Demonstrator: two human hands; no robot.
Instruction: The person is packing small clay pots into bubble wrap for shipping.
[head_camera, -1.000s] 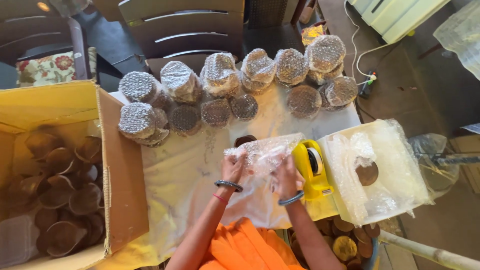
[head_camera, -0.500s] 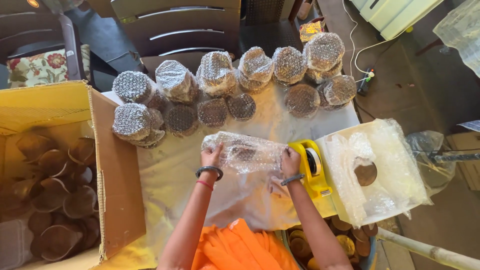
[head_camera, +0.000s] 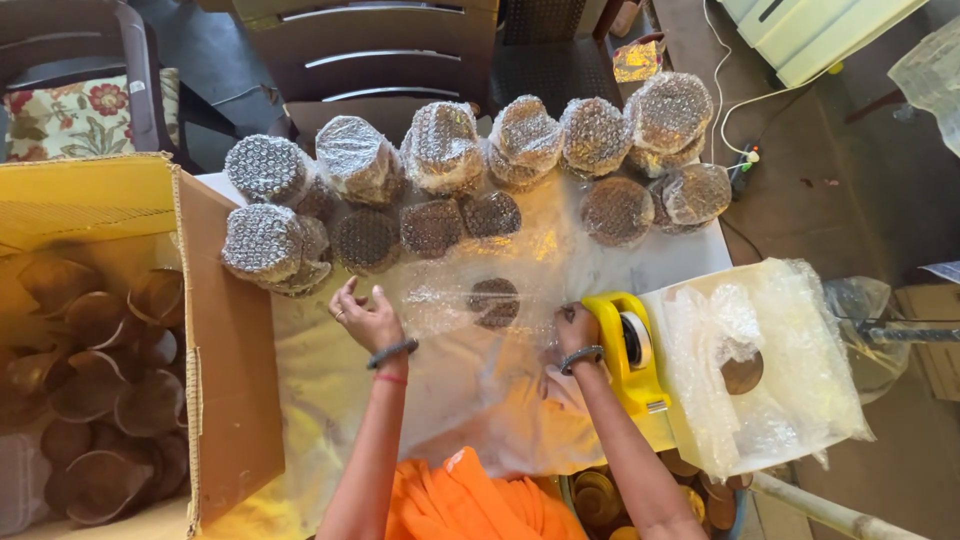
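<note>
Pressing down on a sheet of bubble wrap spread over the table, we keep both hands flat on the plastic. Our left hand rests on the sheet's left part with fingers apart, gripping nothing. Our right hand lies on the right part, loosely curled and clamped on nothing we can make out, just beside the yellow tape dispenser. Between our hands, toward the far side, a round brown disc lies under the clear sheet. Farther off, wrapped bundles stand in rows along the table's far edge. At left, an open yellow box holds brown bowls packed together. At right, past the dispenser, a heap of plastic wrap covers another disc. Near us, an orange garment shows at the bottom edge.
</note>
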